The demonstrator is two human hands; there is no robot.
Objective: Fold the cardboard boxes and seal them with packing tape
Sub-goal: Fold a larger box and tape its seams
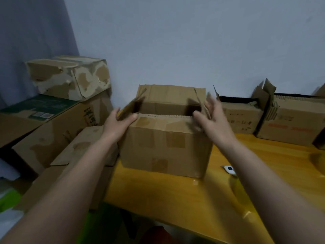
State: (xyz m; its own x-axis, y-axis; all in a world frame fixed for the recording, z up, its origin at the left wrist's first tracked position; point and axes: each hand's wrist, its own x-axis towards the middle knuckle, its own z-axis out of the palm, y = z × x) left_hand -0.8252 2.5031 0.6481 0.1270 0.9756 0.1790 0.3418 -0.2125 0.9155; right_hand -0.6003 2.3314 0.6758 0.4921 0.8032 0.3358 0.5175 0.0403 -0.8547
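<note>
Open-topped box on yellow worktop, left hand gripping its left flap, right hand blurred, fingers straight against right flap, more boxes far right

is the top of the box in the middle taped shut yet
No, the box is open on top, with the left hand and right hand at its end flaps.

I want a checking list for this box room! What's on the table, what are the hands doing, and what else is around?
Surface: yellow wooden table, glossy.
Job's things: open cardboard box upright, top flaps not closed; tape not clearly seen.
Clutter: small white object beside the box, too blurred to name.
Grips: left hand on the box's left flap; right hand at its right flap, blurred.
Cables: nothing seen.
Surroundings: open boxes along the wall; stacked boxes on the left.
</note>
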